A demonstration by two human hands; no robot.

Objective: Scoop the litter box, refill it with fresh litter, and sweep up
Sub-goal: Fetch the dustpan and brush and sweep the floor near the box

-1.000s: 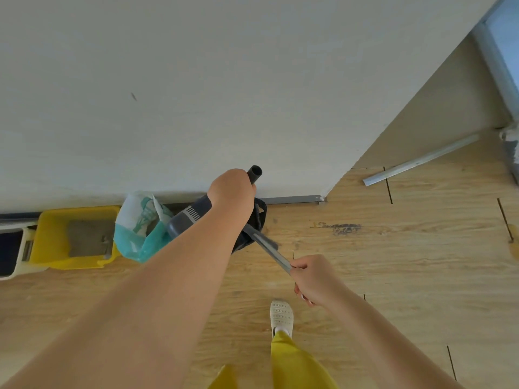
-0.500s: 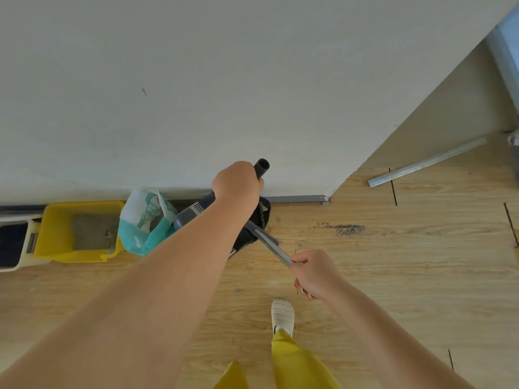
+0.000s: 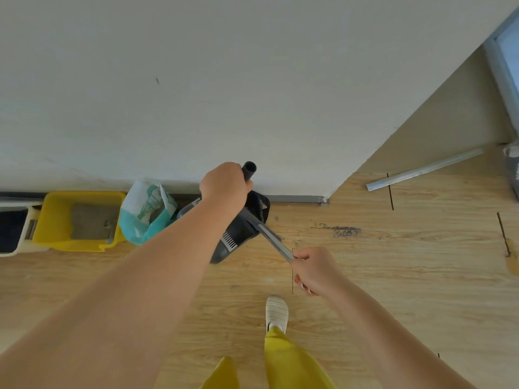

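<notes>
My left hand [image 3: 224, 185] grips the dark upright handle [image 3: 248, 168] of a black dustpan [image 3: 238, 237], which stands on the wood floor by the wall. My right hand [image 3: 316, 269] holds the grey broom handle [image 3: 271, 240], which slants down into the dustpan; the broom's head is hidden behind the pan and my arm. To the left, against the wall, sits the yellow litter box [image 3: 56, 217] with grey litter inside. A white and teal litter bag [image 3: 147, 213] leans between the box and the dustpan.
A white wall [image 3: 252, 80] runs across the view, its corner at the right. A metal strip [image 3: 424, 169] lies on the floor past that corner. A dark smudge [image 3: 341, 230] marks the floorboards. A white container [image 3: 14, 228] stands at far left. My shoe [image 3: 276, 311] is below the hands.
The dustpan has swung out from under my left arm toward the right, and its comb edge now shows. Both hands keep their grips; the view shifted slightly.
</notes>
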